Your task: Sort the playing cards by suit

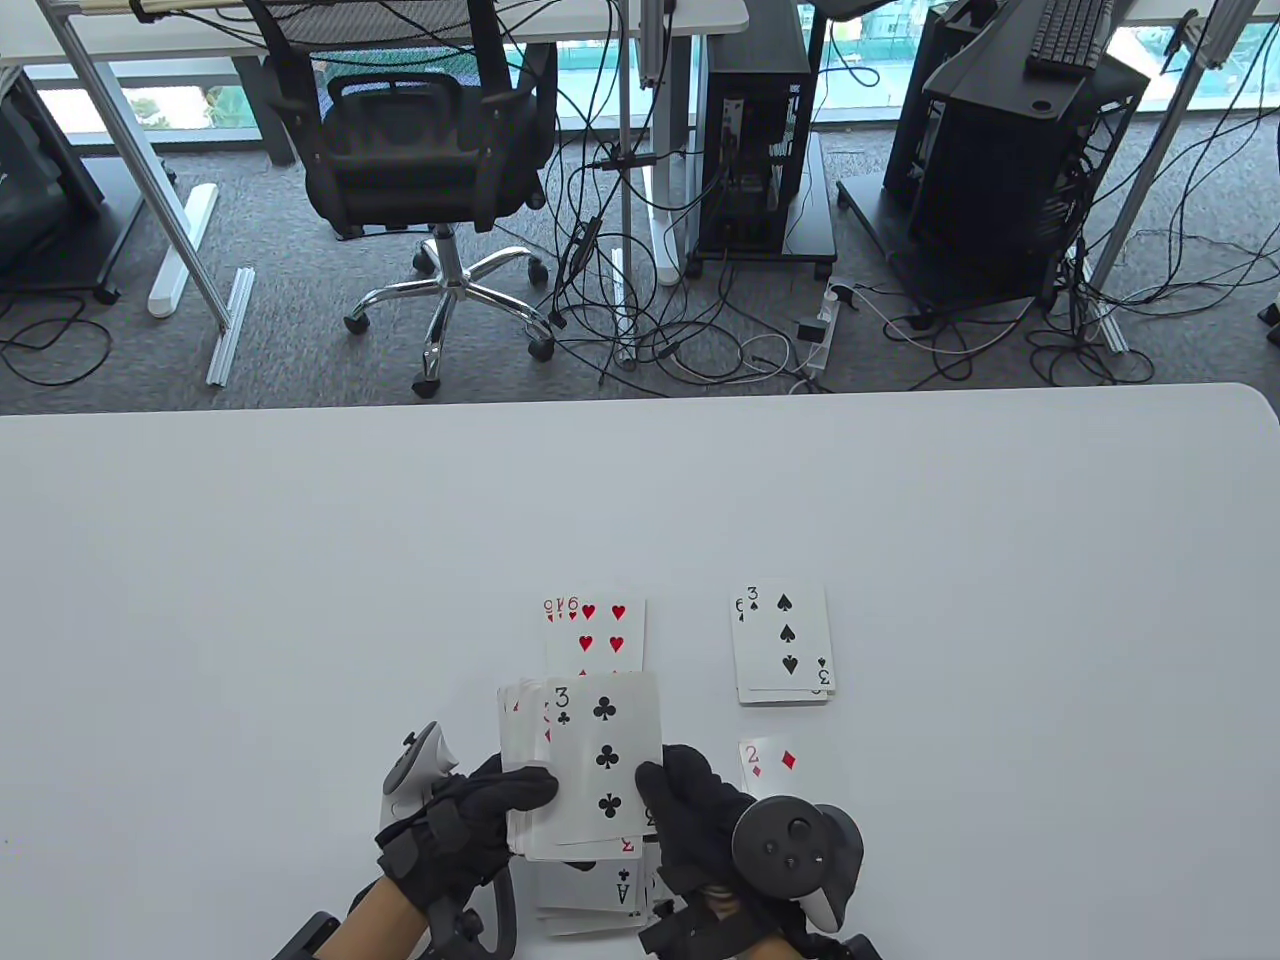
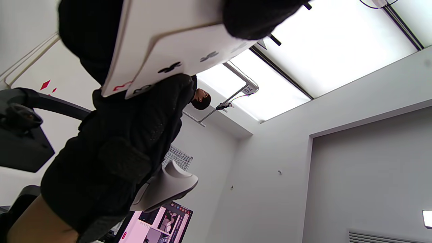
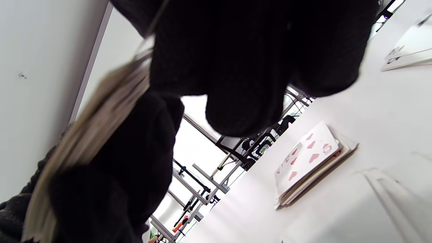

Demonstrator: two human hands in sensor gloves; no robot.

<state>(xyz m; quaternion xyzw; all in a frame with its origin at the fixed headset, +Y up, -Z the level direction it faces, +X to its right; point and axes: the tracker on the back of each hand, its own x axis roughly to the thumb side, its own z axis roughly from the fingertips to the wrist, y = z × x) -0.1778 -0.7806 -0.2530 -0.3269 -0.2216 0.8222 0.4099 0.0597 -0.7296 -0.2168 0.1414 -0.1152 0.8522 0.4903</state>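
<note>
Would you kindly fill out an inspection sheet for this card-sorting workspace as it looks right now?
Surface: white table, cards lie face up.
Job's things: hearts pile; spades pile topped by a three; two of diamonds; clubs pile showing an ace; held deck with three of clubs on top.
Clutter: nothing seen.
Grippers: left hand holds the deck; right hand pinches the three of clubs.
Cables: tangled on the floor beyond the table.
Surroundings: office chair, computer towers.
</note>
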